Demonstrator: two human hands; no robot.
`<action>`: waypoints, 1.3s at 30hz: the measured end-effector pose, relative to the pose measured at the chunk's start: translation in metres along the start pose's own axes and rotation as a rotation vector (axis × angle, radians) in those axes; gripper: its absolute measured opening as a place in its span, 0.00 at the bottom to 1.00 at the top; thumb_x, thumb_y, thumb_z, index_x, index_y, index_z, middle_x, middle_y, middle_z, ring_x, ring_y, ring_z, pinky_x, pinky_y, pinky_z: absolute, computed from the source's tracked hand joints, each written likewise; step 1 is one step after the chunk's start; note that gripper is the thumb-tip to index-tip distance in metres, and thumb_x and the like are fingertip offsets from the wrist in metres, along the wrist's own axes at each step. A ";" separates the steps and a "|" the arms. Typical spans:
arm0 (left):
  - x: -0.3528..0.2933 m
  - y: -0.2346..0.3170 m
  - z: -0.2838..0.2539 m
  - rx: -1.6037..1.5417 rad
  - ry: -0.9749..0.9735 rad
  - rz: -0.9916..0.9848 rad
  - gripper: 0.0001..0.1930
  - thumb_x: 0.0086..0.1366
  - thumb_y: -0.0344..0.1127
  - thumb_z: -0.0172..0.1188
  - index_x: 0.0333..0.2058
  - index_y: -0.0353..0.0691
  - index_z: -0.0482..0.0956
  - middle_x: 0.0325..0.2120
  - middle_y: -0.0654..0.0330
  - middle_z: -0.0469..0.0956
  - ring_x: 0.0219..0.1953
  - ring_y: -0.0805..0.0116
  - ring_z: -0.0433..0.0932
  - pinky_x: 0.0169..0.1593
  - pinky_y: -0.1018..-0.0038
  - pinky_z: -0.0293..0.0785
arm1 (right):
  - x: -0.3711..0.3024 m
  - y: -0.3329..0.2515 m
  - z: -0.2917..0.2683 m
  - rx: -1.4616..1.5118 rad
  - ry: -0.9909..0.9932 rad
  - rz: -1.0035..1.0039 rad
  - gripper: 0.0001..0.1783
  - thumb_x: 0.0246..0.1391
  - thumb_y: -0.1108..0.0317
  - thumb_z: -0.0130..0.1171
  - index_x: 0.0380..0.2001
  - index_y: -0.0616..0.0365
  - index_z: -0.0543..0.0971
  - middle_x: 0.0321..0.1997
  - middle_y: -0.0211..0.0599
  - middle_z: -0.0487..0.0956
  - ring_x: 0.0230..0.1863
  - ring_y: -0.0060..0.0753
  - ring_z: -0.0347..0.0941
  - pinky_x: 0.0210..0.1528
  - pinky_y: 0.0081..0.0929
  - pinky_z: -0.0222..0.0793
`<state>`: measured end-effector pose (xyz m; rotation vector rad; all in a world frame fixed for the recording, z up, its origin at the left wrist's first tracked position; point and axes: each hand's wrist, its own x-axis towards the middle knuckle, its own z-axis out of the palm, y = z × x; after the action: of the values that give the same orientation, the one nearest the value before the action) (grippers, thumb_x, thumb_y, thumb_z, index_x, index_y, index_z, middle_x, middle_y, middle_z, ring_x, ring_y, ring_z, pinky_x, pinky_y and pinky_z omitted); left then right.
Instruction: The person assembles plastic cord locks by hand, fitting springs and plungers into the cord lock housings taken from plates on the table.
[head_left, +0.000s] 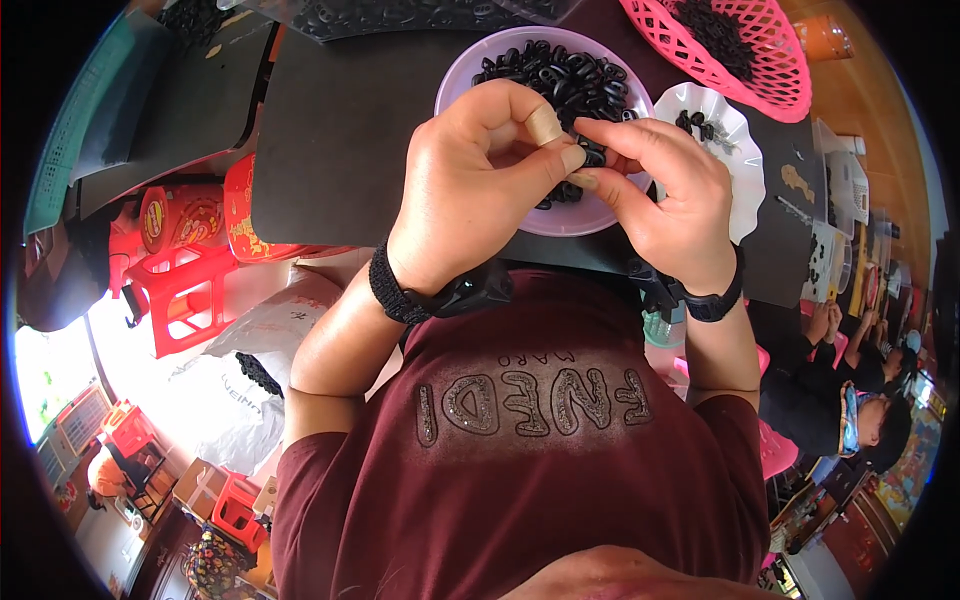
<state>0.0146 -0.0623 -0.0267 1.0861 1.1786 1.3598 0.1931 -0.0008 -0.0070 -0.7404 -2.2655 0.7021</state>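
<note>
Both my hands meet over a lilac bowl (449, 88) heaped with small black oval ring-shaped parts (560, 75). My left hand (465, 175) is closed in a pinch, thumb against the index finger, which has a tan wrap near its tip. Facing it, my right hand (680, 190) is also closed, its thumb and fingers around a small black oval part (592, 152). The fingertips of both hands touch at this part, and they partly hide it. Dark bands circle both wrists.
A white wavy-edged plate (742, 170) with a few small black pieces sits right of the bowl on the dark table (340, 130). Beyond it stands a pink lattice basket (790, 85) of black parts. Red stools (180, 290) are at left; people sit at right.
</note>
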 end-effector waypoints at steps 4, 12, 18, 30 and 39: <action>0.000 -0.001 0.001 0.051 0.004 0.030 0.10 0.60 0.17 0.60 0.32 0.37 0.69 0.30 0.57 0.81 0.32 0.76 0.78 0.37 0.80 0.77 | -0.002 0.000 0.002 -0.008 0.036 -0.009 0.17 0.41 0.76 0.69 0.39 0.58 0.81 0.30 0.37 0.81 0.28 0.35 0.78 0.30 0.26 0.74; 0.003 -0.008 0.005 0.006 0.014 0.018 0.07 0.60 0.21 0.62 0.34 0.35 0.72 0.29 0.59 0.81 0.31 0.77 0.79 0.36 0.81 0.77 | -0.004 0.005 -0.002 -0.041 0.031 -0.030 0.16 0.43 0.75 0.68 0.39 0.57 0.81 0.29 0.38 0.80 0.27 0.37 0.76 0.29 0.27 0.72; 0.003 -0.011 0.002 -0.091 0.032 0.046 0.12 0.64 0.27 0.60 0.44 0.31 0.72 0.34 0.54 0.82 0.35 0.73 0.81 0.39 0.79 0.78 | 0.018 0.059 -0.074 0.029 0.304 0.268 0.12 0.57 0.75 0.60 0.46 0.64 0.78 0.38 0.29 0.79 0.39 0.14 0.73 0.43 0.15 0.70; 0.008 -0.014 0.000 -0.142 0.019 0.001 0.11 0.66 0.26 0.57 0.45 0.30 0.71 0.36 0.51 0.81 0.36 0.69 0.82 0.40 0.78 0.79 | 0.010 0.050 -0.042 -0.471 -0.129 -0.100 0.04 0.46 0.73 0.59 0.27 0.58 0.81 0.30 0.34 0.77 0.35 0.41 0.75 0.37 0.36 0.71; 0.008 -0.017 -0.001 -0.166 0.031 0.015 0.10 0.67 0.27 0.57 0.45 0.31 0.71 0.35 0.52 0.81 0.35 0.70 0.82 0.39 0.78 0.79 | 0.016 0.050 -0.014 -0.558 -0.313 -0.044 0.04 0.45 0.73 0.58 0.24 0.59 0.82 0.28 0.37 0.75 0.36 0.42 0.74 0.39 0.36 0.72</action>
<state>0.0144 -0.0536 -0.0432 0.9605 1.0604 1.4633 0.2086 0.0488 -0.0230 -0.8755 -2.7993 0.1578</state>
